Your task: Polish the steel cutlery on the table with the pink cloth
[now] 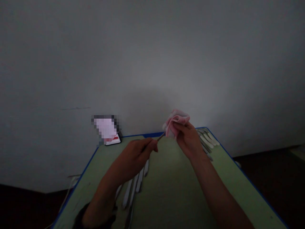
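My left hand (138,156) is closed in a pinch on the handle of a thin metal utensil (160,137), held above a green table (171,190). The utensil's far end disappears into a pink cloth (175,122) that my right hand (188,136) grips with closed fingers. Both hands hang a little above the tabletop near its far end. The utensil's head is hidden inside the cloth, so I cannot tell what kind it is.
Several white-handled utensils (134,187) lie on the table under my left forearm. More white-handled utensils (207,140) lie at the far right corner. A blurred pink-and-white object (107,128) stands at the far left corner against the grey wall. The table has a blue edge.
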A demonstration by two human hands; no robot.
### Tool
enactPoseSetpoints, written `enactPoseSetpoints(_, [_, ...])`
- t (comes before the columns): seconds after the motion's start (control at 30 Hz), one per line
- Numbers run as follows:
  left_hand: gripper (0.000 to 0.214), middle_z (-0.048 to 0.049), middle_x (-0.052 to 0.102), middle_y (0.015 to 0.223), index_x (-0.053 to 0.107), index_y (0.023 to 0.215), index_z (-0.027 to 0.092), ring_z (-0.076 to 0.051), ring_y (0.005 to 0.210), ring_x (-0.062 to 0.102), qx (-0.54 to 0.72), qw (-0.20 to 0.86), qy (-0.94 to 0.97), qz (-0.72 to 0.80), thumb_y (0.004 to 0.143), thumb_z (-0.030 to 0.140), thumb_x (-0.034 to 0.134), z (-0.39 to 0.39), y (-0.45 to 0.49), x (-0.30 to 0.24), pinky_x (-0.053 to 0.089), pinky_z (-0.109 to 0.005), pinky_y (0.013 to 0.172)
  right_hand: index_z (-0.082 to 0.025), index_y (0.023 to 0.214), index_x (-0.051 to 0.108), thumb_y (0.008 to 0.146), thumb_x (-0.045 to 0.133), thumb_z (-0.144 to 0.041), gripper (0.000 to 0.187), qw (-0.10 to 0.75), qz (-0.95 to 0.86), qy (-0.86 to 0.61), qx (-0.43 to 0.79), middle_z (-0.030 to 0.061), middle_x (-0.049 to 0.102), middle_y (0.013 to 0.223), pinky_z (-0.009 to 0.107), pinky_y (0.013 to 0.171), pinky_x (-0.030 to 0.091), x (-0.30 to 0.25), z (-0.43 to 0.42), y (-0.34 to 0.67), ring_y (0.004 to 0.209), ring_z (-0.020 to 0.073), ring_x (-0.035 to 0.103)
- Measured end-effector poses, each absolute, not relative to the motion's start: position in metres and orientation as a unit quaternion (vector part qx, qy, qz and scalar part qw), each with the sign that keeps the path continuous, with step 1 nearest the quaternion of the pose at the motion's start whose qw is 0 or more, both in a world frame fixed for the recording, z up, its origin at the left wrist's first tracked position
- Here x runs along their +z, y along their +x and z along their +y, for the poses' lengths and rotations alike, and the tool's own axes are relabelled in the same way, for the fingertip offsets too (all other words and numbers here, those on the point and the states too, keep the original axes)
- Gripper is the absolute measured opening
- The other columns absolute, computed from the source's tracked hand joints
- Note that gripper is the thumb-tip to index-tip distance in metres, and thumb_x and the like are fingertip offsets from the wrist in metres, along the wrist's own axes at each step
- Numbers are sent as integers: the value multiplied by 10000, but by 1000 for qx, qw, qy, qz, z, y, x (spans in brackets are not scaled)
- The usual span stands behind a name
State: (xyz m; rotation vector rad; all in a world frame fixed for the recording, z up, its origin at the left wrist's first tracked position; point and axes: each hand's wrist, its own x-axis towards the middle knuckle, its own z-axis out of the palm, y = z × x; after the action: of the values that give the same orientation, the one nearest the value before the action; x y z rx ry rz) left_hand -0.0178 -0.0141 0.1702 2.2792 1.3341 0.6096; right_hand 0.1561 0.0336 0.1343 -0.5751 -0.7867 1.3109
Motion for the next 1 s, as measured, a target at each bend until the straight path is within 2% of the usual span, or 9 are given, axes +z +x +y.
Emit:
enactPoseSetpoints(0.1, [355, 12, 578, 653, 577, 799, 180, -125, 603, 521, 211, 197, 825, 486, 902, 376, 301, -14, -17, 169, 364, -223, 564, -185, 721, 592, 606, 613, -90, 151, 667, -359, -244, 606, 7, 635, 838, 272, 763, 471, 136, 32, 157, 788, 133, 575])
enactPoseSetpoints(0.2, [337, 9, 581, 678, 556, 817, 186, -128, 616, 523, 200, 185, 829, 488, 910, 365, 286, -14, -12, 163, 369, -236, 585, -196, 717, 583, 601, 576, -65, 175, 677, -336, -231, 613, 2, 644, 870, 271, 808, 471, 135, 32, 154, 864, 141, 585])
enactPoseSetpoints(0.4, [332, 23, 550, 648, 529, 823, 183, -113, 575, 503, 210, 207, 835, 465, 926, 370, 275, -13, -6, 156, 354, -234, 571, -206, 871, 611, 716, 582, -195, 158, 695, -316, -171, 623, 17, 652, 990, 332, 937, 433, 145, 26, 150, 1036, 169, 564])
enactPoseSetpoints(0.63, [364, 19, 546, 653, 515, 785, 181, -116, 598, 504, 209, 220, 842, 447, 938, 368, 242, -10, -6, 150, 361, -232, 582, -200, 865, 625, 742, 635, -246, 132, 715, -280, -153, 622, 10, 666, 998, 278, 927, 433, 139, 26, 139, 974, 130, 595])
enactPoseSetpoints(0.83, [352, -1, 574, 676, 500, 754, 176, -132, 618, 528, 218, 170, 827, 489, 932, 356, 256, -1, -4, 145, 372, -249, 598, -190, 874, 636, 772, 606, -273, 136, 678, -242, -166, 674, 20, 676, 943, 253, 850, 467, 126, 22, 119, 883, 122, 619])
enactPoseSetpoints(1.0, [352, -3, 586, 704, 507, 765, 176, -132, 646, 537, 205, 172, 836, 479, 934, 349, 251, 2, -3, 142, 380, -251, 617, -179, 896, 628, 749, 630, -294, 186, 676, -223, -188, 676, 31, 666, 945, 263, 838, 472, 124, 27, 121, 895, 129, 612])
